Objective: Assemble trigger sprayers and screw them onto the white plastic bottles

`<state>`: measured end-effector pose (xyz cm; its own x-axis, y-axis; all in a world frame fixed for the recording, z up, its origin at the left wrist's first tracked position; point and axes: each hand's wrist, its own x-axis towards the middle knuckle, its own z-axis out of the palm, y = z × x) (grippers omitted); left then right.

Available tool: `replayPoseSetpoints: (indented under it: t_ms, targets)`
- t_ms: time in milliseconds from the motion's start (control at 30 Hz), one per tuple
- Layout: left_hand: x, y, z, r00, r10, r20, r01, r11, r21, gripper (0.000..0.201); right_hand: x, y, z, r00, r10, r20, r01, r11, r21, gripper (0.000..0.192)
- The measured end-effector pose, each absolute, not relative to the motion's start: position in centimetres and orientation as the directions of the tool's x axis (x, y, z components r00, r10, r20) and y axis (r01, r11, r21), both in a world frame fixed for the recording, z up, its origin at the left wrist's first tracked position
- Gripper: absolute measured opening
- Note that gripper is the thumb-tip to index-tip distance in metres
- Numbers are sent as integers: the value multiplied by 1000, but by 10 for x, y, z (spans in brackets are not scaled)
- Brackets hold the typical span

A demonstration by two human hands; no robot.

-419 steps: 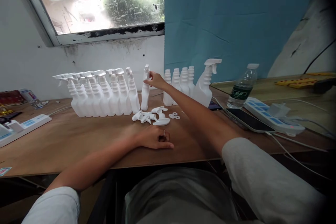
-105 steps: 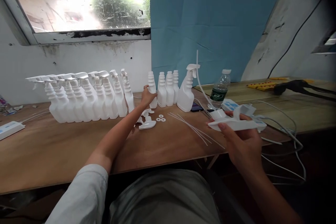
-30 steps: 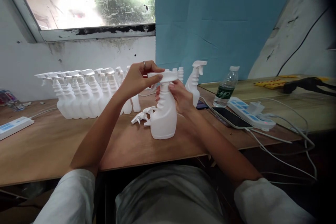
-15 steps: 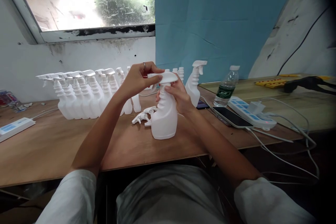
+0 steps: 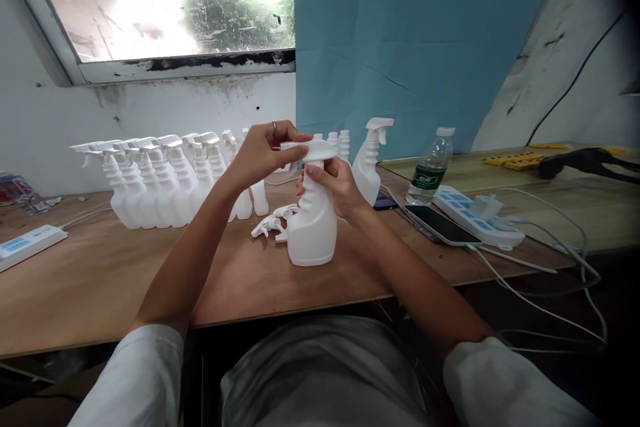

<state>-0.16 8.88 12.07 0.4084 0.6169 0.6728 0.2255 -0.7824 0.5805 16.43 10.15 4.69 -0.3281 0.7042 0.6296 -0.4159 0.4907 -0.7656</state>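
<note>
My left hand (image 5: 261,155): grasping the white spray head (image 5: 324,149), thumb in front and fingers over the top; a ring sits on one finger.
My right hand (image 5: 346,188): wrapped around the neck of the white bottle (image 5: 313,233), thumb across the front, just under the head.
Bottle and head: upright on the brown tabletop (image 5: 240,280), right in front of me, the head sitting level over the neck; I cannot tell how tightly it is seated.
Loose spray heads (image 5: 274,221): a small heap just left of the bottle, partly hidden behind it.
Behind my right hand: headless bottles (image 5: 344,141), only their necks showing.
Row on the left: spray bottles (image 5: 160,187) standing close together with heads on, some hidden by my left arm.
Right of my hands: one finished-looking spray bottle (image 5: 367,167), then a clear water bottle (image 5: 429,170) with a green label.
Farther right: a phone (image 5: 443,225) lying flat beside a white power strip (image 5: 475,213).
Far left: another power strip (image 5: 33,245).
Back: a window (image 5: 200,10) and a blue sheet (image 5: 400,47).
</note>
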Motion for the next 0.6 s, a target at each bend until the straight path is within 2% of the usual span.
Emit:
replayPoseSetpoints:
  t_ms: [200,400,467,600]
  targets:
    - [-2,92,119,397,620,677,219,-780,585,15,158,99,52,-272,739,616,-337,527,-780,35]
    - [-11,85,127,445,588,675,275,-807,522,23,148,99,59,-163,775,610,-100,602,-792,27]
    - [-21,81,134,400,575,713,322,-817,478,24,146,100,60,-132,780,611,-46,611,-790,24]
    - [-54,71,152,193,482,855,344,-849,401,14,145,101,60,-80,786,613,22,616,-787,15]
